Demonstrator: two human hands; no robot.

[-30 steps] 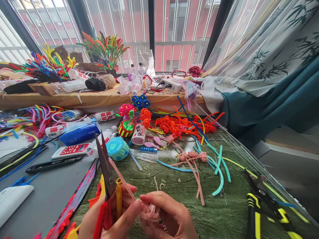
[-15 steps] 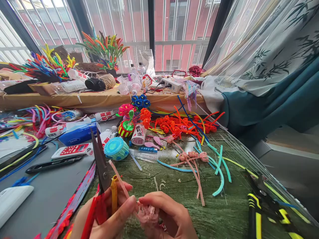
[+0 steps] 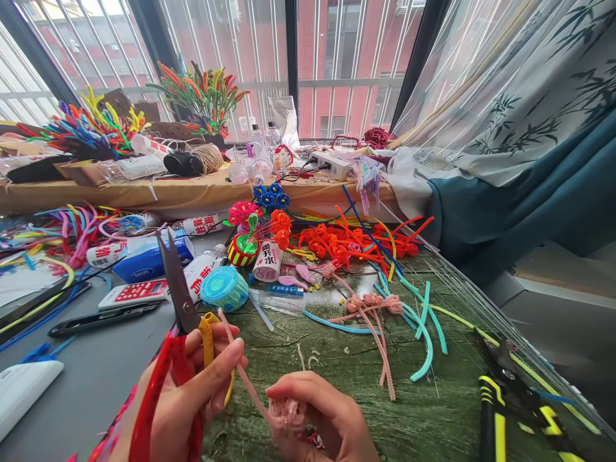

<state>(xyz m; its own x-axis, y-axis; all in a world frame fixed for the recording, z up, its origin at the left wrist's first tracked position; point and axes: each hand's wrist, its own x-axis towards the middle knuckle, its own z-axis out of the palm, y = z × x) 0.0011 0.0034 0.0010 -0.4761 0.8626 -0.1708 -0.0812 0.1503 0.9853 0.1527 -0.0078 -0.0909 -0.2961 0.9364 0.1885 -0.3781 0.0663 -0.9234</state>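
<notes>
My left hand (image 3: 192,391) is closed around red-handled scissors (image 3: 181,292), whose blades point up and away. Between its thumb and fingers it also pinches a pink pipe cleaner (image 3: 254,393). A yellow band-like piece (image 3: 207,337) sits at the fingers of this hand. The strand runs down to a bunched, looped pink pipe-cleaner piece (image 3: 287,414), which my right hand (image 3: 332,410) grips with curled fingers. Past the hands lie more pink pipe-cleaner knots with long stems (image 3: 373,303) on the green wood-grain table (image 3: 327,356).
Black-and-yellow pliers (image 3: 503,385) lie at the right. Turquoise pipe cleaners (image 3: 426,346) and a pile of red pipe-cleaner flowers (image 3: 322,240) are farther back. A blue coiled roll (image 3: 225,289), a calculator (image 3: 139,293) and a black cutter (image 3: 103,319) sit to the left.
My left hand has moved left and slightly up, away from my right hand, with the scissors. The pink strand between the hands now shows longer and straighter. My right hand has barely moved.
</notes>
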